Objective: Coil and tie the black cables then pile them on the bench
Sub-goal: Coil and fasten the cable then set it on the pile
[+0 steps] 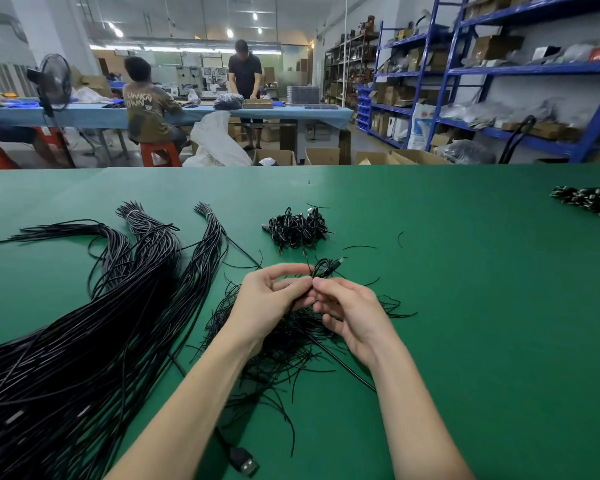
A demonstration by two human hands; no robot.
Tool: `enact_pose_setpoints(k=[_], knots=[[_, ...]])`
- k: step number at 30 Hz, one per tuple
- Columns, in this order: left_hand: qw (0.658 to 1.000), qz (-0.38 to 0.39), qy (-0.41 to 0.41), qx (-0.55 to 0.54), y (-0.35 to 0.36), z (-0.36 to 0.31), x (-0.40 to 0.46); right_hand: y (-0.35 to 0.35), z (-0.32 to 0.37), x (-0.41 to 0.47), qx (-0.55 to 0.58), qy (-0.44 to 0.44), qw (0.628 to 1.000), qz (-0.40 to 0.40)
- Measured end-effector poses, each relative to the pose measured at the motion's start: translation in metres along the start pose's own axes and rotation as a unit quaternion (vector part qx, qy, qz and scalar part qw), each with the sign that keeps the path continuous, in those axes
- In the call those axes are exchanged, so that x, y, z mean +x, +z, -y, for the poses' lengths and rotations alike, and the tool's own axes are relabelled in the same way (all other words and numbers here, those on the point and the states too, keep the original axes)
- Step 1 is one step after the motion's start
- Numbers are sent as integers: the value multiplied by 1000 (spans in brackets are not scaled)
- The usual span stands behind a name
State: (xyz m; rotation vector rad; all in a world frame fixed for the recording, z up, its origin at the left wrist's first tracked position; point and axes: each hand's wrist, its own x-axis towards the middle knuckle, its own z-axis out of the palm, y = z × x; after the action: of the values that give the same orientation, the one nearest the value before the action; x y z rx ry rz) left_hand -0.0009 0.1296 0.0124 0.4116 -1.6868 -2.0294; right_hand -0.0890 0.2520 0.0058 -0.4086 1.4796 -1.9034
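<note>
Both hands meet above the middle of the green bench (465, 306). My left hand (267, 299) and my right hand (347, 313) pinch a small coiled black cable (324, 266) between their fingertips; its loop sticks up past the fingers. Under the hands lies a loose heap of thin black ties (284, 344). A pile of coiled and tied cables (297, 230) sits just beyond the hands. Long bundles of straight black cables (94, 327) spread over the left of the bench.
A USB plug (245, 462) lies at the near edge between my forearms. Another heap of cables (593, 200) sits at the far right. Beyond the bench are cardboard boxes (323, 155), blue shelving (499, 71) and two people at a blue table (194, 114).
</note>
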Motion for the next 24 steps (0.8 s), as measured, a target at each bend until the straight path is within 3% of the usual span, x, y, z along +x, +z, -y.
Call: enact_pose_setpoints(k=[13,24], knots=[[986,10,-96,-134,1,-3,-1,-5,3,-2,24,2,999,20],[975,31,-138,-171,-3,-3,0,-9,3,-1,34,2,998,51]])
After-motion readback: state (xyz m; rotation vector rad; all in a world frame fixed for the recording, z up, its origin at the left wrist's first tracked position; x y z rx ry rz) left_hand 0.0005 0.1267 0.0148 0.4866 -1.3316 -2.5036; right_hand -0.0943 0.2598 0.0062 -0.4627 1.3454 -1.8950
